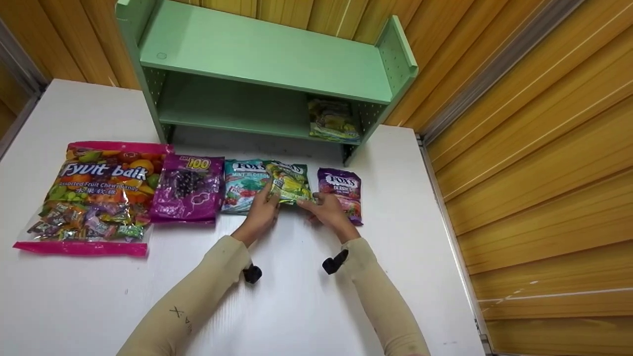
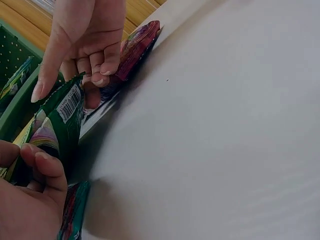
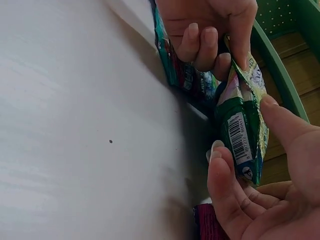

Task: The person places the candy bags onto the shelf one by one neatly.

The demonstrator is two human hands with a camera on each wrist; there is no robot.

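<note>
A green and yellow Fox's candy bag (image 1: 291,182) is held raised between both hands, its barcoded back (image 3: 239,135) turned toward the wrist cameras. My left hand (image 1: 262,211) pinches its left side between thumb and curled fingers. The right hand (image 1: 332,211) has its thumb on the front near the lower right corner and its fingers behind the bag. Partly covered by the left hand and the held bag, a teal Fox's mint bag (image 1: 242,185) lies on the table. To the right, a purple Fox's berries bag (image 1: 341,185) is overlapped by the right hand.
A green shelf unit (image 1: 267,49) stands at the back, with a yellow-green candy bag (image 1: 334,121) at the right of its lower shelf. Further left on the white table (image 1: 296,306) lie a purple candy bag (image 1: 187,190) and a large pink-edged fruit candy bag (image 1: 99,198).
</note>
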